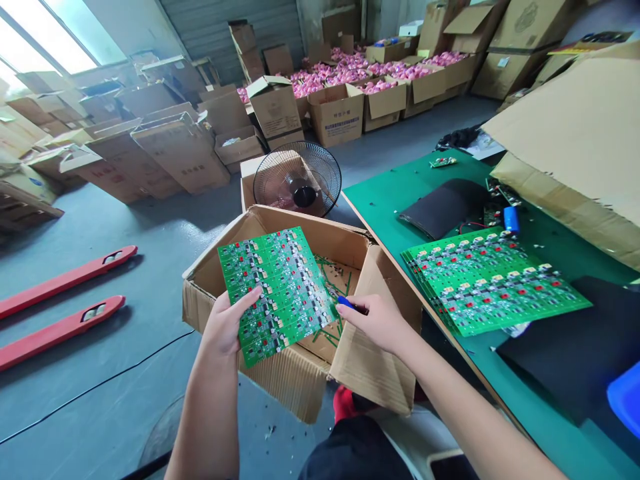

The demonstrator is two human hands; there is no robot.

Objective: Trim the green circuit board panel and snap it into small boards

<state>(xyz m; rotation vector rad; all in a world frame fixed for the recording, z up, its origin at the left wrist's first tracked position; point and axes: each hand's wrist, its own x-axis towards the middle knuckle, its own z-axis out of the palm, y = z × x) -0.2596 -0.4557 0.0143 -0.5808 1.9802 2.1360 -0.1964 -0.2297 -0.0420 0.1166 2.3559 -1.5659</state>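
1. The left hand [230, 321] is closed on a green circuit panel [275, 293], above the carton [320, 232].
2. The right hand [380, 325] is closed around a blue-handled tool [347, 303], at the panel's right edge.
3. Green strips [349, 283] lie in the carton, so some cutting is probably done.
4. This panel is one piece; whether the stacked panels [500, 283] on the table [383, 193] are finished, one cannot tell.

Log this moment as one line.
left hand: gripping green rectangular circuit-board panel | right hand: holding blue-handled tool by panel's edge | below: open brown cardboard box
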